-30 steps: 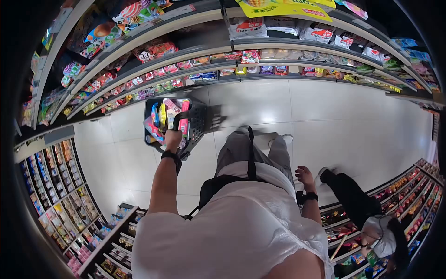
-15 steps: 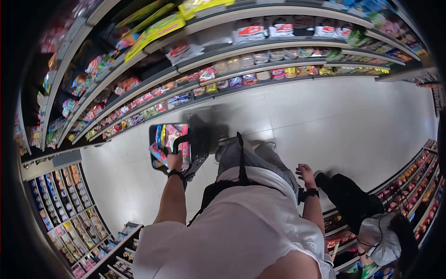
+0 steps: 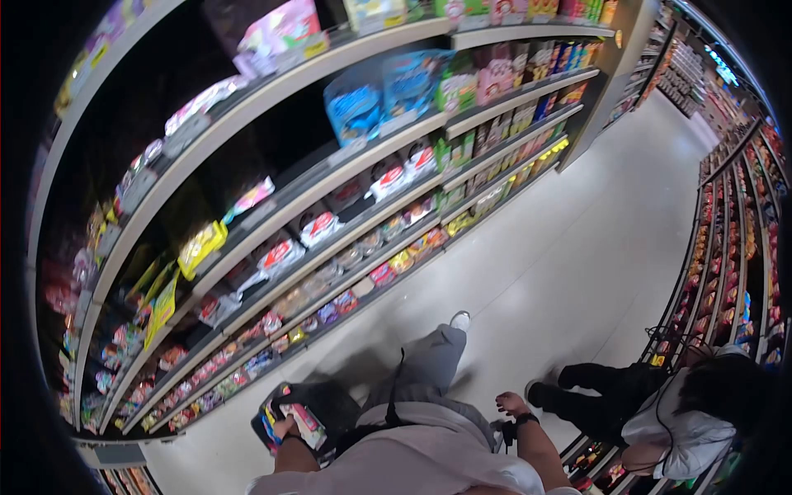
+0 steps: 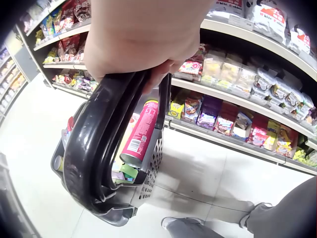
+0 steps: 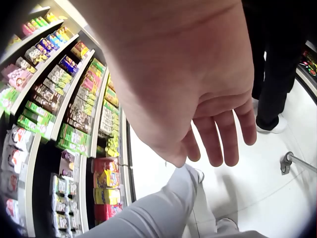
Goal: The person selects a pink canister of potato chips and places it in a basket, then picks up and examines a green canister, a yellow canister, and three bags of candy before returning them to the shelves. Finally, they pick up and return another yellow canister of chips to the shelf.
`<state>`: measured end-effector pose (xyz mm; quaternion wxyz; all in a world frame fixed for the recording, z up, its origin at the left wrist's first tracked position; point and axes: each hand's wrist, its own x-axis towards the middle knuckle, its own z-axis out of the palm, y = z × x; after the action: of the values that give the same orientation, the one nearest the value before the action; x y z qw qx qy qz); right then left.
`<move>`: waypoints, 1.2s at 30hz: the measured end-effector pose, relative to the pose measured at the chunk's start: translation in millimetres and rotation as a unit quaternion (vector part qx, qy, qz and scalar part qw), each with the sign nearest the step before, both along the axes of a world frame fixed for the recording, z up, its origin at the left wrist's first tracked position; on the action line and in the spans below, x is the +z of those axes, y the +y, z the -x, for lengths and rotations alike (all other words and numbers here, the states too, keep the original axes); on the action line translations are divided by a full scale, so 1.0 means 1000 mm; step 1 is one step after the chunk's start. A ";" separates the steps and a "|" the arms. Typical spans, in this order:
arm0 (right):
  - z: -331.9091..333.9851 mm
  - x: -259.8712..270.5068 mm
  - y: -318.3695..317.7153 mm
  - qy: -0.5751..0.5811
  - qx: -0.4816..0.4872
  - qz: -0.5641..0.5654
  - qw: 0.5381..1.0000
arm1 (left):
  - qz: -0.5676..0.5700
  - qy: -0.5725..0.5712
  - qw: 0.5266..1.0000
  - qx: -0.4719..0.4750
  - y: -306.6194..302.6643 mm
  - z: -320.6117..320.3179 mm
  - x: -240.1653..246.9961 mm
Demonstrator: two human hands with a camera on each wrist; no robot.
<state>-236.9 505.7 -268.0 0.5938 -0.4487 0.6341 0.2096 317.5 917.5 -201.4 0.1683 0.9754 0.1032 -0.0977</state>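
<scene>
My left hand (image 4: 143,47) grips the black handle (image 4: 81,144) of a dark shopping basket (image 4: 150,181), which hangs at my left side. Inside the basket lies a pink cylindrical can (image 4: 142,134) with a barcode, among other brightly coloured packages that the handle partly covers. In the head view the basket (image 3: 334,404) is low on the left, beside my leg. My right hand (image 5: 198,89) hangs at my right side, fingers relaxed and holding nothing. Beyond it in the right wrist view is the grey trouser leg (image 5: 153,208).
Shelves (image 3: 322,177) of bagged sweets and snacks run along the left and ahead. Another person (image 3: 676,421) in dark trousers stands close on my right, by a second row of shelves (image 3: 714,256). Pale tiled floor (image 3: 569,256) stretches between them. A metal bar (image 5: 302,163) shows at right.
My view has turned to the right and the aisle ahead has come into sight. The basket, still in my left hand, now sits lower in the head view. One foot has stepped forward.
</scene>
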 end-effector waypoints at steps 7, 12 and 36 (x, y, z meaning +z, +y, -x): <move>0.035 0.007 -0.165 -0.018 -0.081 0.070 0.994 | 0.080 0.016 0.997 0.017 -0.186 0.046 -0.033; 0.065 0.047 -0.286 0.007 -0.037 0.020 0.999 | 0.132 0.037 0.989 0.051 -0.339 0.067 -0.049; 0.156 0.034 -0.743 -0.019 0.010 0.050 0.998 | 0.204 0.183 0.945 0.176 -0.711 0.179 0.025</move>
<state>-392.8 -237.4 -234.4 0.5805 -0.4885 0.6276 0.1746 138.9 206.4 -176.9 0.3568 0.8516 0.2804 -0.2624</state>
